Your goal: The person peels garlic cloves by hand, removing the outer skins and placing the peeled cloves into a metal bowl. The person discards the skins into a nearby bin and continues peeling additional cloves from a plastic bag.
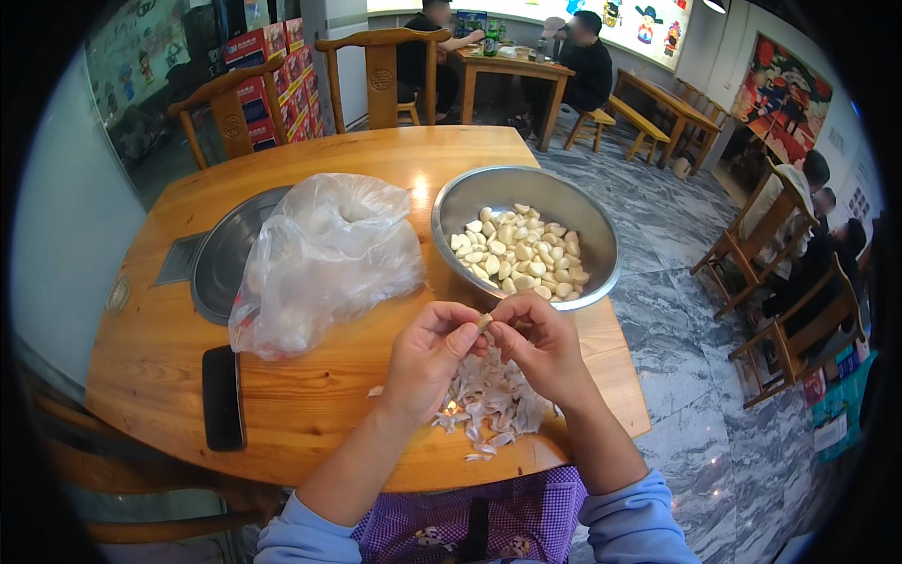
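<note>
Between the fingertips of my left hand [437,345] and my right hand [539,342] is a small garlic clove [485,323]. Both hands pinch it, mostly covering it, just in front of a steel bowl [451,189]. Many peeled garlic cloves [525,250] lie in that bowl. Under my hands, a loose heap of papery garlic skins [504,395] is spread on the wooden table [317,430]. To the left rests a translucent plastic bag [338,261] with pale contents that I cannot make out clearly.
A round metal pan [215,275] sits partly beneath the bag. Nearer me lies a dark phone [223,398]. Wooden chairs [384,77] stand at the table's far side, with stacked red boxes [282,92] behind. People sit at another table [521,67] and along the right.
</note>
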### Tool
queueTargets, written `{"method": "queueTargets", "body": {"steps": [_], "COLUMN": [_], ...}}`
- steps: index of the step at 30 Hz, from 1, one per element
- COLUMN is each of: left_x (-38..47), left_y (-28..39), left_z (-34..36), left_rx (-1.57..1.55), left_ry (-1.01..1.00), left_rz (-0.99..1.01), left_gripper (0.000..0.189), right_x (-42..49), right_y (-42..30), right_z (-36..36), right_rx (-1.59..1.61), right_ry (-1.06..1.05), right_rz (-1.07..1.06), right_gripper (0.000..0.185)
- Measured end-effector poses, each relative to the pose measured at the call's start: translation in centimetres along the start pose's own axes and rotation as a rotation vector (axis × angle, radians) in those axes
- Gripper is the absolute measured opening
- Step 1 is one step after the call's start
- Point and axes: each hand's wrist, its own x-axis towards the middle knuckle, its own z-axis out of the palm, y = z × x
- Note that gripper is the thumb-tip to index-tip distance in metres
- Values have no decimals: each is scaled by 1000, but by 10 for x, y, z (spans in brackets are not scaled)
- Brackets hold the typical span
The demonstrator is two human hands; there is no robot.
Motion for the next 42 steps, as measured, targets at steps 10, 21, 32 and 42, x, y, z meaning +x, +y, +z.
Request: {"method": "queueTargets", "body": {"steps": [10,21,32,42], "left_x": [-2,-5,-3,2], "left_y": [-3,-5,-10,1], "left_z": [7,6,8,4], "left_rx": [412,496,1013,101], "left_ry": [21,15,48,189], "left_rz": [169,250,539,73], "left_gripper": [17,16,18,20], "right_x": [-1,2,0,1], "right_y": [-1,2,1,3], "right_z": [0,-2,1,-1], "right_rx": [112,382,260,149], "right_ry": [-24,-33,8,116], "right_rz": [31,182,225,185], "right_gripper": [9,5,6,4]}}
